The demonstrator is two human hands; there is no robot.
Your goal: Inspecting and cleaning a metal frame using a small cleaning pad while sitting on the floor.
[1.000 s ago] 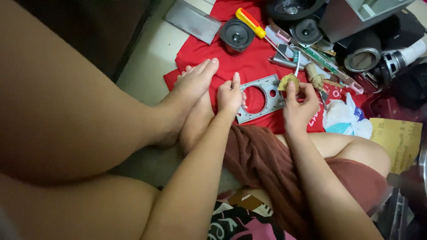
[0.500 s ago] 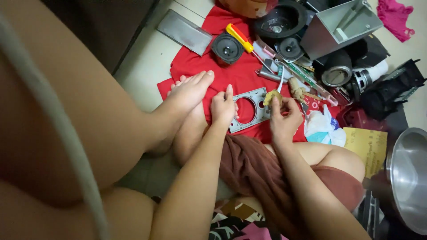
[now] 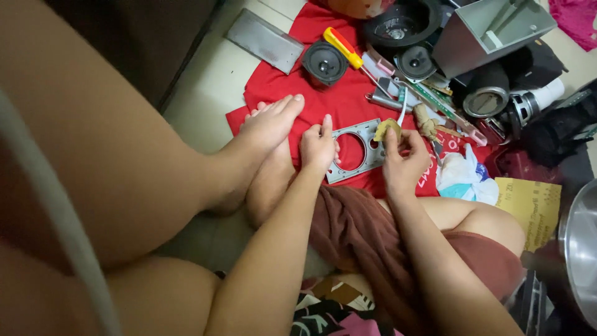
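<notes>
A grey metal plate (image 3: 364,163) with a large round hole lies on a red cloth (image 3: 292,87) on the floor. My left hand (image 3: 318,148) presses down on the plate's left edge, index finger stretched out. My right hand (image 3: 404,160) pinches a small yellowish-brown wad (image 3: 385,129) against the plate's upper right corner. My bare feet (image 3: 270,127) rest on the cloth just left of the plate.
Behind the plate lie a yellow-and-red screwdriver (image 3: 342,48), round black speakers (image 3: 324,63), a grey flat panel (image 3: 264,41), a grey metal box (image 3: 491,31) and several tools. A crumpled plastic bag (image 3: 463,177), yellow sandpaper (image 3: 528,208) and a steel bowl (image 3: 578,249) sit at the right.
The view has shifted, bringing the steel bowl into sight at the right. My hands stay on the plate, and the right hand keeps working the wad at its corner.
</notes>
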